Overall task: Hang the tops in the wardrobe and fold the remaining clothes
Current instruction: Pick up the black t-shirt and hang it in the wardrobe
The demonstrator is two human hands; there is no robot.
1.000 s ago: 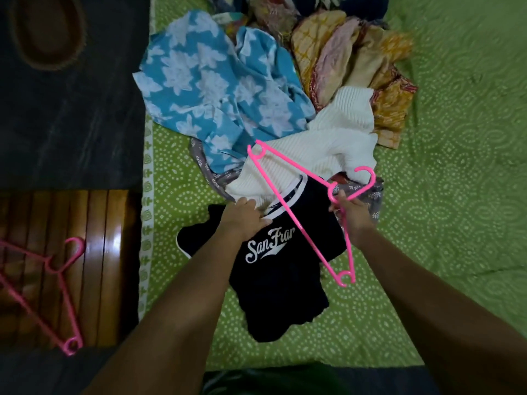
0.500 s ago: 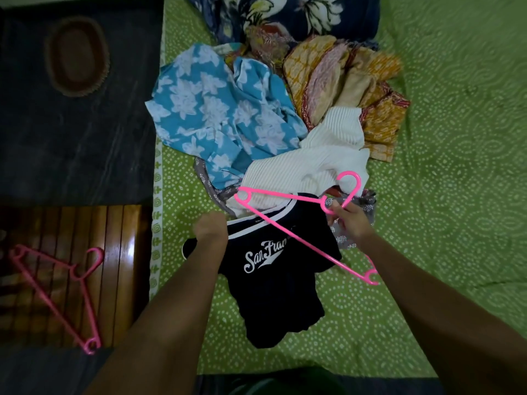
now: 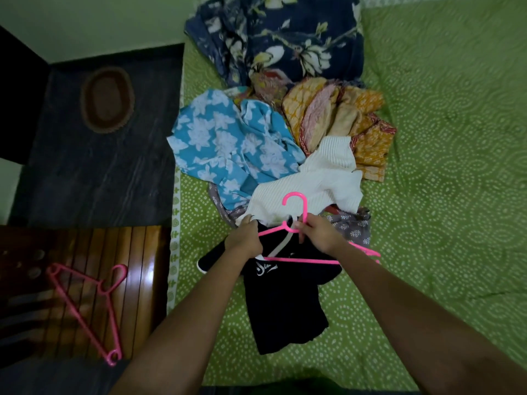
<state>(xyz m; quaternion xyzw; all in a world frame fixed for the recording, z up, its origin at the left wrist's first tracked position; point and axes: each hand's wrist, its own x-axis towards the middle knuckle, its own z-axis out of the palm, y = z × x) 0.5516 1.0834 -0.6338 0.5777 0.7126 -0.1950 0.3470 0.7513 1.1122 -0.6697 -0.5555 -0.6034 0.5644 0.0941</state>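
Head view: a black top (image 3: 281,306) is being held at its collar over the green bedspread (image 3: 445,195), centre of the frame. The left hand (image 3: 245,239) is being kept clenched on the collar edge. The right hand (image 3: 319,235) is being kept pinched on the neck of a pink hanger (image 3: 296,220), its hook pointing up-frame and its bar lying across the top's chest. A white ribbed top (image 3: 316,183), a blue floral garment (image 3: 228,143) and orange patterned cloths (image 3: 342,115) are being left piled just above. A second pink hanger (image 3: 88,306) is lying on the wooden surface (image 3: 137,280), lower left.
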